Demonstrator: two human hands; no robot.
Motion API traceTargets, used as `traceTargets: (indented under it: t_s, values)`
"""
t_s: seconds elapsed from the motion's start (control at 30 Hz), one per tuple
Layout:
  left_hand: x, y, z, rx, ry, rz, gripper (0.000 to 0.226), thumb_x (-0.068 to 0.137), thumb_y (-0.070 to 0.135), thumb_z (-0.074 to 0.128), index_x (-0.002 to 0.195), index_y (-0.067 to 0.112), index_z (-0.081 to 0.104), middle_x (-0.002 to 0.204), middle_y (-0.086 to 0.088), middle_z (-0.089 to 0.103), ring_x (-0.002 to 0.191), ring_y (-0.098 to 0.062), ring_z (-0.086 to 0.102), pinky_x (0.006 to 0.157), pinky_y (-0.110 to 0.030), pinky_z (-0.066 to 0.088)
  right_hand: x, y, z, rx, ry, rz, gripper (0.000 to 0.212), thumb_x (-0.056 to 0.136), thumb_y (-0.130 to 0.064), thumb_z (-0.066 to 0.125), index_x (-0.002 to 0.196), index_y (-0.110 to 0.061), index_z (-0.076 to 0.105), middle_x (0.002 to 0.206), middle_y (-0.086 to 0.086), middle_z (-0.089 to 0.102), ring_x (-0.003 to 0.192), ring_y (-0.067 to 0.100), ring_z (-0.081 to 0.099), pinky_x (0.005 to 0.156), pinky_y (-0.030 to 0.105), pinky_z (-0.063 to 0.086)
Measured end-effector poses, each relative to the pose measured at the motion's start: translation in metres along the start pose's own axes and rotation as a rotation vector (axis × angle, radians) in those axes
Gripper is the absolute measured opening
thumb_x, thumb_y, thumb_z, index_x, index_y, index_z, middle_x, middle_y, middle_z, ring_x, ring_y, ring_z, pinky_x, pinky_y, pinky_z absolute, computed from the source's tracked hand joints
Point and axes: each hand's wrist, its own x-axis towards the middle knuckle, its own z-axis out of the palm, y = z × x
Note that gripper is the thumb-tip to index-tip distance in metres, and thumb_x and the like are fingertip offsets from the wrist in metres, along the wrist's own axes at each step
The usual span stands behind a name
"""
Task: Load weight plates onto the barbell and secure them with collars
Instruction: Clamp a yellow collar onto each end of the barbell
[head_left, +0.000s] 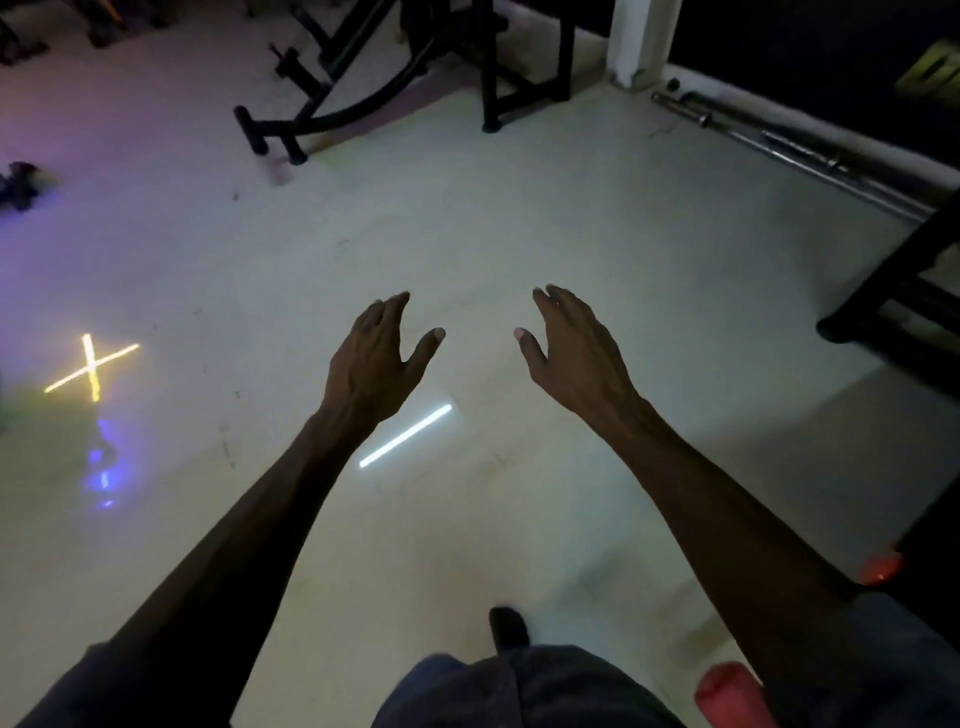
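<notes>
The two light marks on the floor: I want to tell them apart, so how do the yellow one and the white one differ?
The yellow mark is two crossed bars; the white mark is a single bar. Yellow lies far left of the left hand; white lies under that hand's wrist. Both are bright streaks on the pale floor.

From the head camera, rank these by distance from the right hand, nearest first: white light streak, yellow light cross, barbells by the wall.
From the right hand:
1. White light streak, on the floor below the hands.
2. Barbells, far right along the wall.
3. Yellow light cross, far left.
</notes>
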Motion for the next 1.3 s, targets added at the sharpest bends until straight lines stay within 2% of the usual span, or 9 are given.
traceTargets:
  t_s: [0.1, 0.3, 0.4, 0.47, 0.57, 0.7, 1.0, 1.3]
  values:
    - [0.089, -0.001, 0.0, -0.017, -0.005, 0.091, 0.076, 0.101, 0.067, 0.041, 0.158, 0.019, 0.031, 0.158, -0.002, 0.046, 0.149, -0.02, 0.037, 0.107, -0.044, 0.047, 0.068, 0.006, -0.011, -0.01, 0.069, 0.055, 0.059, 0.108, -0.041, 0.044, 0.158, -0.012, 0.034, 0.166, 0.009, 0.032, 0.155, 0.025, 0.027, 0.123, 0.047, 0.031]
    - [0.268, 0.008, 0.02, -0.05, 0.016, 0.277, 0.075, 0.101, 0.067, 0.041, 0.157, 0.017, 0.034, 0.153, -0.004, 0.05, 0.142, -0.023, 0.045, 0.101, -0.042, 0.049, 0.211, 0.03, -0.026, -0.034, 0.191, 0.162, 0.06, 0.107, -0.042, 0.044, 0.159, -0.013, 0.033, 0.167, 0.009, 0.031, 0.155, 0.026, 0.028, 0.123, 0.047, 0.032]
    - [0.357, 0.016, 0.031, -0.085, 0.012, 0.349, 0.077, 0.101, 0.068, 0.039, 0.159, 0.018, 0.032, 0.158, -0.004, 0.046, 0.147, -0.023, 0.041, 0.106, -0.044, 0.047, 0.281, 0.044, -0.035, -0.06, 0.24, 0.209, 0.06, 0.107, -0.042, 0.044, 0.159, -0.012, 0.033, 0.167, 0.01, 0.031, 0.155, 0.026, 0.029, 0.123, 0.046, 0.032]
    - [0.415, 0.025, 0.035, -0.089, -0.002, 0.407, 0.077, 0.101, 0.068, 0.038, 0.159, 0.018, 0.031, 0.16, -0.005, 0.044, 0.149, -0.023, 0.039, 0.108, -0.045, 0.045, 0.325, 0.051, -0.043, -0.072, 0.271, 0.255, 0.06, 0.107, -0.042, 0.044, 0.159, -0.012, 0.033, 0.167, 0.01, 0.031, 0.154, 0.026, 0.029, 0.123, 0.046, 0.032]
    - [0.503, 0.041, 0.039, -0.099, -0.013, 0.514, 0.076, 0.101, 0.068, 0.038, 0.158, 0.018, 0.032, 0.157, -0.005, 0.046, 0.142, -0.023, 0.045, 0.101, -0.044, 0.049, 0.39, 0.064, -0.056, -0.091, 0.325, 0.306, 0.06, 0.107, -0.041, 0.045, 0.158, -0.011, 0.035, 0.166, 0.01, 0.033, 0.154, 0.027, 0.03, 0.122, 0.046, 0.033]
    - [0.606, 0.07, 0.053, -0.116, -0.026, 0.594, 0.077, 0.101, 0.069, 0.039, 0.158, 0.018, 0.032, 0.16, -0.005, 0.043, 0.147, -0.024, 0.041, 0.106, -0.045, 0.047, 0.469, 0.091, -0.075, -0.119, 0.368, 0.383, 0.059, 0.107, -0.041, 0.044, 0.157, -0.011, 0.036, 0.165, 0.01, 0.033, 0.153, 0.026, 0.031, 0.122, 0.045, 0.034]
    - [0.826, 0.154, 0.127, -0.149, -0.046, 0.746, 0.076, 0.101, 0.068, 0.04, 0.158, 0.018, 0.032, 0.16, -0.006, 0.044, 0.143, -0.025, 0.046, 0.101, -0.044, 0.051, 0.645, 0.204, -0.109, -0.176, 0.446, 0.498, 0.06, 0.107, -0.042, 0.044, 0.158, -0.012, 0.034, 0.166, 0.009, 0.032, 0.154, 0.025, 0.031, 0.122, 0.044, 0.035]
    - [1.028, 0.291, 0.18, -0.197, -0.119, 0.869, 0.076, 0.1, 0.068, 0.042, 0.158, 0.02, 0.031, 0.16, -0.007, 0.044, 0.145, -0.027, 0.045, 0.108, -0.045, 0.047, 0.803, 0.336, -0.185, -0.185, 0.528, 0.634, 0.059, 0.107, -0.043, 0.047, 0.156, -0.012, 0.037, 0.164, 0.009, 0.036, 0.151, 0.025, 0.036, 0.116, 0.04, 0.039]
